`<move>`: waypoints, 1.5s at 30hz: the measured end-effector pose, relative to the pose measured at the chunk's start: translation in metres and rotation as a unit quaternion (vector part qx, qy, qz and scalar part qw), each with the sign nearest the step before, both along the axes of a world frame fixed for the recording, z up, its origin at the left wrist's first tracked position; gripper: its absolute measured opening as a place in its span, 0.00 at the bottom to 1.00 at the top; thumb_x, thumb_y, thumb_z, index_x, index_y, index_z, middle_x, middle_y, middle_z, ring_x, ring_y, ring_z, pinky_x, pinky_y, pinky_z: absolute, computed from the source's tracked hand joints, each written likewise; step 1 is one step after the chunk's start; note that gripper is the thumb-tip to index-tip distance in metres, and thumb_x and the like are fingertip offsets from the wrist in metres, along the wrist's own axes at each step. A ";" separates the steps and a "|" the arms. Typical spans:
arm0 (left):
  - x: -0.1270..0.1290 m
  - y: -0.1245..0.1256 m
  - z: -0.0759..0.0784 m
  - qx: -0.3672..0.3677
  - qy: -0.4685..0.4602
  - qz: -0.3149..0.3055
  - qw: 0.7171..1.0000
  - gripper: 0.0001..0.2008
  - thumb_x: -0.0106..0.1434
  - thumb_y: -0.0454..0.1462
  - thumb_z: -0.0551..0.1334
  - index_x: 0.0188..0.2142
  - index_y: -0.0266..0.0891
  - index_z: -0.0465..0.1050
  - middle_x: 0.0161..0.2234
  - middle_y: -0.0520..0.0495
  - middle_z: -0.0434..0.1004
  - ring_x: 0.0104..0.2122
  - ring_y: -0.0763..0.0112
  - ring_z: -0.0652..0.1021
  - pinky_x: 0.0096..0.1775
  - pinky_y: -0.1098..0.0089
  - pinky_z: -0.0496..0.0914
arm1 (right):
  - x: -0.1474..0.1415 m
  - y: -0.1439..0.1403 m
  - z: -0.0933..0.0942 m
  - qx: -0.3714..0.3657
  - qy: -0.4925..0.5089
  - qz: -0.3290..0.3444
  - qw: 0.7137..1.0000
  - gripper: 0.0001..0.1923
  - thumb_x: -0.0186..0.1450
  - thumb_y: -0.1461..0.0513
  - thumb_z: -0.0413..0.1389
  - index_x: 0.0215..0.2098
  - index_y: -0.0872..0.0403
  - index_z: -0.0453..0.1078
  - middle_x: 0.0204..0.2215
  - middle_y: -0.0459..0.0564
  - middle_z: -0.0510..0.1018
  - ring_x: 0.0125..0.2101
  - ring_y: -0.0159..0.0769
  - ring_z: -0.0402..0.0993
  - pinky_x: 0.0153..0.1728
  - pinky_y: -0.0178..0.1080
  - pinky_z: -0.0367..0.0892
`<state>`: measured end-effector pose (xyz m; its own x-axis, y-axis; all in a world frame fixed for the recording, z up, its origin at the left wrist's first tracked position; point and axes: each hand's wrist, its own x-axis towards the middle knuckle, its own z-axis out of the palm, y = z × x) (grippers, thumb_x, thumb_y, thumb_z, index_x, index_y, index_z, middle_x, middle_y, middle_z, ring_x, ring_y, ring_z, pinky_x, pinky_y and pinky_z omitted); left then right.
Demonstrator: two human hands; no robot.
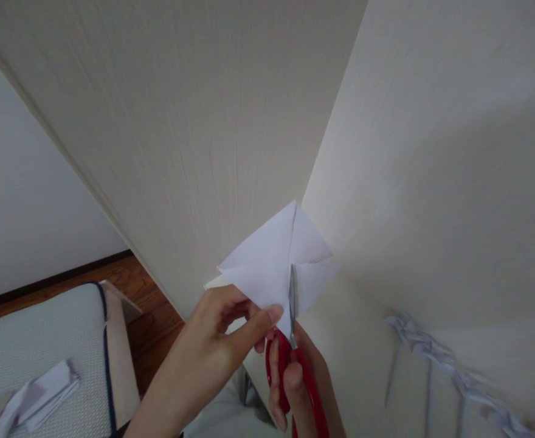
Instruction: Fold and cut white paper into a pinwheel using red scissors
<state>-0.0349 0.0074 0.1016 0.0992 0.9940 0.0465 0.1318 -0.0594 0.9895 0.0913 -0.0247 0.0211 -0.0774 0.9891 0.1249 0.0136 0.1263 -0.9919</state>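
A white sheet of paper [267,252], creased into triangular sections, is held up in front of me. My left hand [231,331] pinches its lower left edge between thumb and fingers. In my right hand [301,383] is a pair of scissors with red handles [314,395]. The scissors' metal blade [292,298] lies along the paper's lower crease, its tip near the centre where the creases meet. The other blade is hidden behind the paper.
Pale panels [194,121] meet in a corner behind the paper. On the lower left, folded paper [51,392] lies on a light textured cushion [30,328], beside wooden flooring [149,304]. A strip of crumpled, twisted paper [441,359] with thin hanging strands is at the lower right.
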 end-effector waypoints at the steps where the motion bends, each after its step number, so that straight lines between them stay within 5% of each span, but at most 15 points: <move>1: 0.000 0.000 0.000 0.002 -0.002 0.000 1.000 0.14 0.59 0.40 0.64 0.18 0.40 0.72 0.17 0.52 0.73 0.21 0.72 0.74 0.26 0.74 0.67 | 0.000 0.000 0.002 -0.004 0.003 0.003 1.000 0.29 0.60 0.35 0.50 0.28 0.51 0.61 0.22 0.43 0.63 0.22 0.30 0.57 0.20 0.34 0.59; 13: 0.000 -0.004 0.008 0.014 0.019 -0.015 1.000 0.13 0.59 0.42 0.64 0.20 0.40 0.71 0.21 0.52 0.75 0.25 0.71 0.76 0.32 0.73 0.70 | 0.002 0.001 0.024 -0.021 0.028 0.009 0.999 0.31 0.57 0.32 0.49 0.28 0.51 0.61 0.19 0.41 0.59 0.20 0.29 0.56 0.16 0.32 0.53; 18: 0.007 -0.005 0.009 0.019 -0.039 0.064 0.997 0.10 0.60 0.39 0.61 0.23 0.41 0.72 0.22 0.54 0.76 0.25 0.72 0.76 0.31 0.76 0.70 | 0.005 -0.003 0.015 -0.052 0.059 0.024 0.997 0.31 0.55 0.33 0.53 0.28 0.51 0.59 0.19 0.39 0.58 0.19 0.26 0.54 0.14 0.29 0.49; 27: 0.009 -0.006 0.002 0.019 -0.028 0.106 0.994 0.06 0.58 0.39 0.65 0.28 0.40 0.75 0.26 0.53 0.79 0.25 0.72 0.77 0.27 0.77 0.69 | 0.005 -0.004 0.013 -0.081 0.099 0.069 0.989 0.31 0.56 0.33 0.53 0.30 0.51 0.59 0.23 0.40 0.61 0.19 0.25 0.53 0.15 0.30 0.50; 45: 0.004 -0.002 -0.007 0.015 -0.026 0.061 0.998 0.10 0.61 0.40 0.63 0.25 0.38 0.71 0.25 0.54 0.74 0.24 0.76 0.72 0.26 0.78 0.67 | 0.001 -0.005 0.014 -0.052 0.070 0.076 0.993 0.31 0.60 0.33 0.48 0.31 0.51 0.60 0.21 0.40 0.58 0.19 0.26 0.50 0.17 0.32 0.48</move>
